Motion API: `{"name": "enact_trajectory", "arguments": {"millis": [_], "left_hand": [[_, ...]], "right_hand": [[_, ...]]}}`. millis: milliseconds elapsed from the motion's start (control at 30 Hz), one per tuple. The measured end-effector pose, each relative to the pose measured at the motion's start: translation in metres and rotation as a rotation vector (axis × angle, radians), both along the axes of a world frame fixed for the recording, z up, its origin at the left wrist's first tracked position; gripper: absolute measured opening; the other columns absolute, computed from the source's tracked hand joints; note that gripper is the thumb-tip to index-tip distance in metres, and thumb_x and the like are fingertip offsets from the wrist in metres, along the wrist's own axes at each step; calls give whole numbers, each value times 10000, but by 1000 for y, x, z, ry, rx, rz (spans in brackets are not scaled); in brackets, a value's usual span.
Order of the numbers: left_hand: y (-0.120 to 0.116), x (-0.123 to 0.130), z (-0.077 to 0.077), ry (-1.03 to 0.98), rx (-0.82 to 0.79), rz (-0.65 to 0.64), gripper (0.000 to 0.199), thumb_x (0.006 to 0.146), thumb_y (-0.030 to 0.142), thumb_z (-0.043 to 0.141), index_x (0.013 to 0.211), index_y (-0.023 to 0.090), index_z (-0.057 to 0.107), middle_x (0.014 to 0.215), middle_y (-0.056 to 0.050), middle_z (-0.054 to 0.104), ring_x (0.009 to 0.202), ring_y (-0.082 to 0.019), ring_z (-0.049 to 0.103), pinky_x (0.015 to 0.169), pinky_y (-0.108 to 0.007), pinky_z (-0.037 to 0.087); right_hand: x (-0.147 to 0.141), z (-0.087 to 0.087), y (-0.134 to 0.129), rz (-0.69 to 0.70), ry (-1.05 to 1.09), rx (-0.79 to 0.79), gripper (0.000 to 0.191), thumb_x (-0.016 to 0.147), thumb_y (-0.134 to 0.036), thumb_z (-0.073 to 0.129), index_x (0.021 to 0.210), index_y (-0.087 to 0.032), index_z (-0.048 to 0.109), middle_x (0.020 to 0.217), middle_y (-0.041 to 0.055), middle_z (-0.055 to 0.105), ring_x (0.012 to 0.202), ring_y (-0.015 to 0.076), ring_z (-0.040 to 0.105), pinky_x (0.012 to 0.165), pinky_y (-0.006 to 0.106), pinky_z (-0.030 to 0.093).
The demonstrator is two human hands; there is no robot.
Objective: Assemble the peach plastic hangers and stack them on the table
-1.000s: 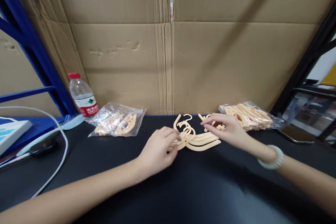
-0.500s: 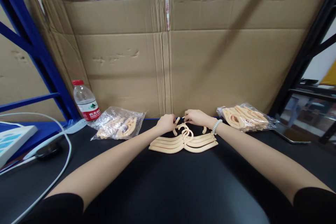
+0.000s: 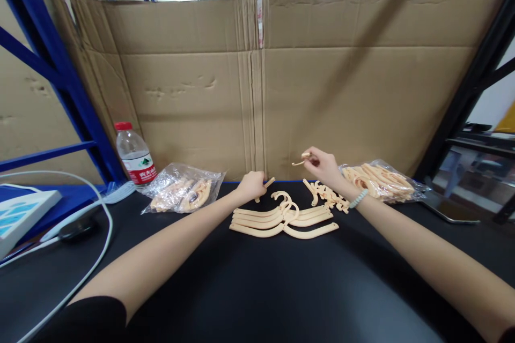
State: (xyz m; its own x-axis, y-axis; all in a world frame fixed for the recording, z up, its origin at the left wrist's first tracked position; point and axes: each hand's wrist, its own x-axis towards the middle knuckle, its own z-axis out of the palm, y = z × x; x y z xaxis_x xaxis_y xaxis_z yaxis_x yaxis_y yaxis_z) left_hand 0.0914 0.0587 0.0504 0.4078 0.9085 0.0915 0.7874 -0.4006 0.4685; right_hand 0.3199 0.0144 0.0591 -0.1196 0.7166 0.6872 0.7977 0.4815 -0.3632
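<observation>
Several cream plastic clothes hangers (image 3: 259,232) lie overlapped on the black table, their hooks towards the cardboard. Beyond them, my left hand (image 3: 251,186) is closed round a cream hanger arm (image 3: 270,182), whose two ends stick out of the fingers. Raised above the table to the right, my right hand (image 3: 323,167) pinches a cream hanger hook (image 3: 298,163), partly hidden by the fingers. Under the right wrist lies a pile of small cream pieces (image 3: 332,198). Beside that pile is a loose curved hanger arm (image 3: 310,193).
Clear plastic bags of cream hanger parts lie on both sides, a left bag (image 3: 183,193) and a right bag (image 3: 378,179). A water bottle (image 3: 137,158) stands at the left, near a white cable (image 3: 108,225). Cardboard (image 3: 193,86) walls off the back. A flat dark device (image 3: 450,209) lies far right.
My right hand has lifted up and to the right with the hook, uncovering the small pieces. My left hand has shifted slightly left, still holding the hanger arm.
</observation>
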Motion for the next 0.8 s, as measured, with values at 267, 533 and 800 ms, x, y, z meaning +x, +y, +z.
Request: {"name": "enact_trajectory", "arguments": {"millis": [267, 533, 800], "left_hand": [[-72, -29, 26, -528, -308, -90, 199, 714, 52, 481, 823, 125, 630, 637, 18, 550, 550, -86, 544, 568, -223, 493], [-136, -31, -13, -897, -569, -131, 159, 819, 310, 539, 827, 172, 461, 762, -42, 664, 483, -89, 532, 460, -244, 501], [-150, -27, -34, -1065, -467, -154, 331, 857, 444, 592, 985, 174, 451, 791, -38, 700, 648, -142, 673, 619, -269, 553]], "right_hand": [[-14, -2, -95, 295, 520, -279, 34, 808, -212, 512, 835, -192, 505, 586, -13, 616, 508, 110, 553, 496, 222, 449], [-40, -12, -135, 487, 651, -512, 241, 852, -329, 580, 1006, -175, 684, 875, 70, 671, 643, 127, 568, 522, 244, 502], [-49, -35, -140, 551, 839, -648, 289, 844, -325, 633, 1097, -194, 685, 1002, 97, 682, 673, 129, 601, 546, 257, 493]]}}
